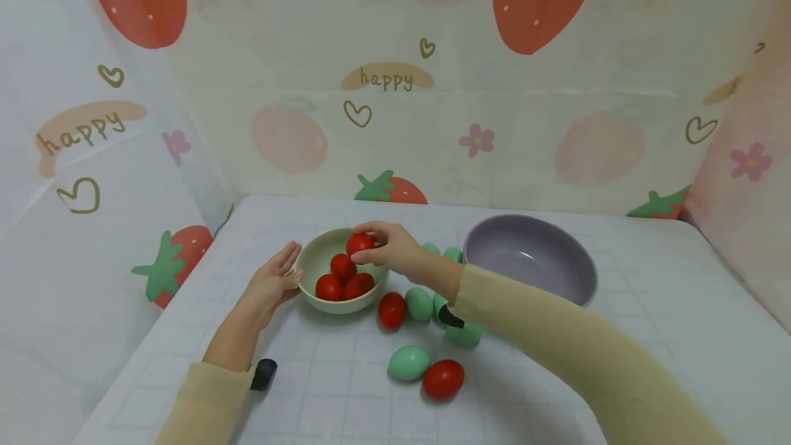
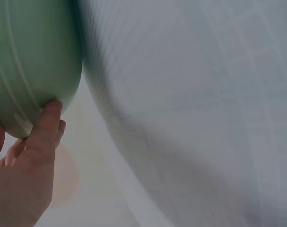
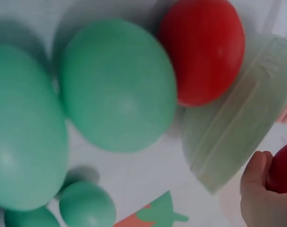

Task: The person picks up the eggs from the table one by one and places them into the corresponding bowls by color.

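Observation:
My right hand (image 1: 395, 251) pinches a red egg (image 1: 360, 244) between thumb and fingers, over the right part of a pale green bowl (image 1: 342, 307). Three red eggs (image 1: 329, 288) lie inside that bowl. At the bowl's left side is my left hand (image 1: 270, 287), its fingers extended and touching the outer wall, the thumb near the rim. The left wrist view shows these fingertips (image 2: 52, 106) against the green wall. In the right wrist view, the held egg (image 3: 282, 168) is partly cut off by the frame edge.
Right of the bowl, a red egg (image 1: 392, 311) stands beside several green eggs (image 1: 419, 304), some partly hidden by the right arm. Nearer the front lie a green egg (image 1: 410, 362) and a red egg (image 1: 443, 380). A larger purple bowl (image 1: 531, 256) sits at the back right.

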Tool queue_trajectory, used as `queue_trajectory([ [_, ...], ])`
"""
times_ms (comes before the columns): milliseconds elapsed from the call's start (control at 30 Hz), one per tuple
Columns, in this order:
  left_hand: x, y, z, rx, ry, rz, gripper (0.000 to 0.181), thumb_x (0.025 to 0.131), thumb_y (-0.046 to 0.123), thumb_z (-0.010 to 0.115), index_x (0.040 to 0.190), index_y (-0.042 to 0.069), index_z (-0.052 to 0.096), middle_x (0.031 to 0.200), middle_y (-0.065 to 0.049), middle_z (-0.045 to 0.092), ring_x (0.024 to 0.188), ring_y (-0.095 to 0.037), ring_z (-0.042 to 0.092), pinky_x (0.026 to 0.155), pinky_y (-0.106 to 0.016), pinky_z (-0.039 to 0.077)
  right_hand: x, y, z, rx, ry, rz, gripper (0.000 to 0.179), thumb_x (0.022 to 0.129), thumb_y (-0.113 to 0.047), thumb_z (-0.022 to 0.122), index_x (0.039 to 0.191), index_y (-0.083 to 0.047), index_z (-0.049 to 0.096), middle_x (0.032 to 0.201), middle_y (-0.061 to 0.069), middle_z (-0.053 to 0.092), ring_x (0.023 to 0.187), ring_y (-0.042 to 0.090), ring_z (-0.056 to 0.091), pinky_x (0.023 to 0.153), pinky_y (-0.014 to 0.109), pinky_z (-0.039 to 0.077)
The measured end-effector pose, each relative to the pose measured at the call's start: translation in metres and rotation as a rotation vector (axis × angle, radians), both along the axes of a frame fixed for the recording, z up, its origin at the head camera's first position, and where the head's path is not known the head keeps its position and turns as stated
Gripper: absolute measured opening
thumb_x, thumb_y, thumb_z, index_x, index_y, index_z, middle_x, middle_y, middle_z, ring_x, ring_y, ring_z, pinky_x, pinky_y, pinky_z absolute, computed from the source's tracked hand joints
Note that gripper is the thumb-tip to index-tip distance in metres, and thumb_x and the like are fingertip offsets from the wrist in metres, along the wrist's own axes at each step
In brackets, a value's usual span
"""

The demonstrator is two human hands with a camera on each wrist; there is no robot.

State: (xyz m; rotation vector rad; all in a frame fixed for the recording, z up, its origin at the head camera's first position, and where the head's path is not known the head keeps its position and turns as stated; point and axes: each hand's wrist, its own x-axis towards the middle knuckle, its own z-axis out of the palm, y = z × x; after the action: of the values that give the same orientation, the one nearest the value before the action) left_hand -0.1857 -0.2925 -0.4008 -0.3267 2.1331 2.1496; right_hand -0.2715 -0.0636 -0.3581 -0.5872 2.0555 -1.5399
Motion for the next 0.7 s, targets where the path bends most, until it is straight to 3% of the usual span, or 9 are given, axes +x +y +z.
queue_trajectory([
  [133,0.000,-0.001,0.001,0.001,-0.001,-0.003,0.070,0.104,-0.004,0.041,0.161,0.008,0.002,0.167,-0.010,0.004,0.154,-0.029,0.008,0.120,-0.053,0.024,0.002,-0.013,-0.005,0.000,-0.010,-0.016,0.049,0.093,-0.011,0.072,0.139,-0.007,0.058,0.128,0.016,0.063,0.114,0.027,0.059,0.102,0.044,0.051],
  [400,0.001,0.001,0.002,-0.007,-0.001,-0.014,0.069,0.104,-0.004,0.040,0.161,0.007,0.003,0.167,-0.011,0.005,0.154,-0.031,0.009,0.120,-0.053,0.025,0.006,-0.035,-0.015,-0.004,-0.044,-0.101,0.046,0.091,-0.011,0.075,0.135,-0.013,0.062,0.133,0.013,0.063,0.116,0.028,0.057,0.099,0.043,0.054],
  [700,0.002,-0.002,0.001,-0.005,0.007,-0.020,0.069,0.104,-0.004,0.040,0.161,0.006,0.003,0.167,-0.011,0.004,0.154,-0.031,0.009,0.120,-0.054,0.024,0.009,-0.051,-0.021,0.031,0.020,-0.138,0.045,0.088,-0.016,0.079,0.131,-0.017,0.066,0.129,0.008,0.066,0.113,0.024,0.057,0.097,0.041,0.052],
])
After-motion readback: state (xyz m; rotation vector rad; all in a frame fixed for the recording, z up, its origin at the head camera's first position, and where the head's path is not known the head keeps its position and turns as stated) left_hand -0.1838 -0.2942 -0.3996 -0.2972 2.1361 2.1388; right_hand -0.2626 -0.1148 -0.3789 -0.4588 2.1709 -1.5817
